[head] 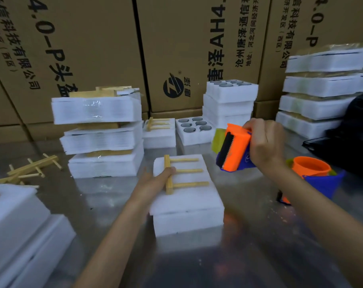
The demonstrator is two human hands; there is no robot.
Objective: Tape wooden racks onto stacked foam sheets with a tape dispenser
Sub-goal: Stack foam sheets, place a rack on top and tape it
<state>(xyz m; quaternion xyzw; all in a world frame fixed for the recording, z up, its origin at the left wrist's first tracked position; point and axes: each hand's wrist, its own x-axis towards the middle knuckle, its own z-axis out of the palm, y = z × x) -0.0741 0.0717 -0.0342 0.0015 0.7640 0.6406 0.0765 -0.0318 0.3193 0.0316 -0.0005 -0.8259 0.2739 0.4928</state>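
Left hand (155,179) pinning pale three-pronged wooden rack (176,173) on white foam stack (186,204), right hand (263,142) gripping orange-blue tape dispenser (234,148)

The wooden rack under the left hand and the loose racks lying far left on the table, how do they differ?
The wooden rack lies flat on stacked foam sheets, pressed by the left hand; the loose racks lie tangled on the bare table, untouched. Both are pale wood with pegs.
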